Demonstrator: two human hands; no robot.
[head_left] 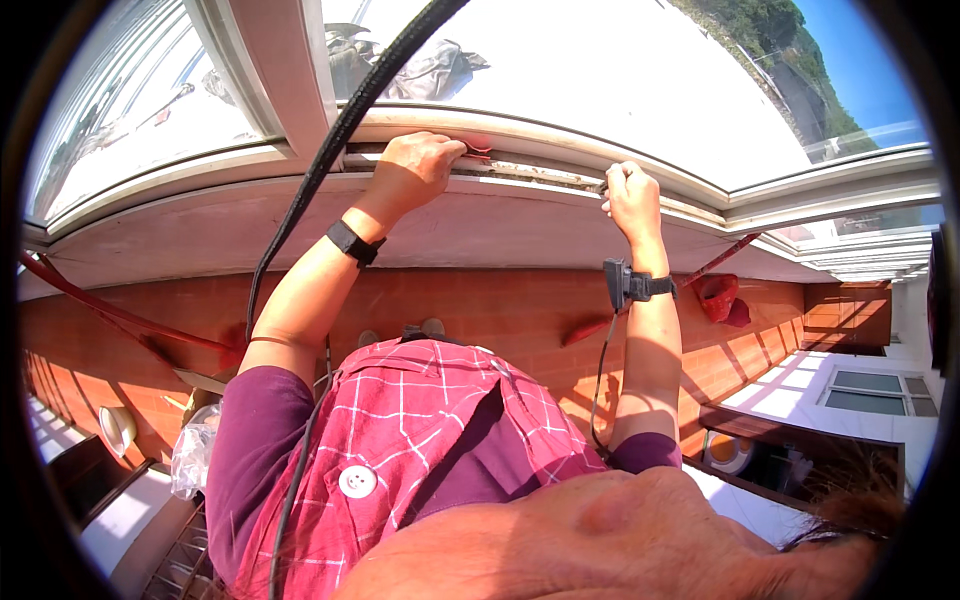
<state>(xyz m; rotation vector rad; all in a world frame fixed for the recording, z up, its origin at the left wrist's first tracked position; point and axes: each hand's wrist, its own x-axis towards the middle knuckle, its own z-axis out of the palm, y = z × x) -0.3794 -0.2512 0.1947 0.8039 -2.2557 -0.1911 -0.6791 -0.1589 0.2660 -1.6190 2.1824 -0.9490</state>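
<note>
Both arms reach forward to the sill of a sliding window, where a pale track point(545, 173) runs between the frame rails, with dark grime along it. My left hand point(418, 168) is closed at the track. A thin red thing point(479, 151) sticks out from its fingertips; its kind does not show. Further right, my right hand point(633, 205) is closed in a pinch over the same track. Something small and dark shows at its fingertips, too little to name. A black strap point(354, 243) circles my left wrist, and a strapped black device point(622, 284) sits on my right.
A thick black cable point(335, 140) hangs across the view beside my left arm. The window post point(283, 70) stands to the left. Red poles point(130, 310) lean at the left, and a red bag-like thing point(718, 298) lies on the tiled floor point(450, 290).
</note>
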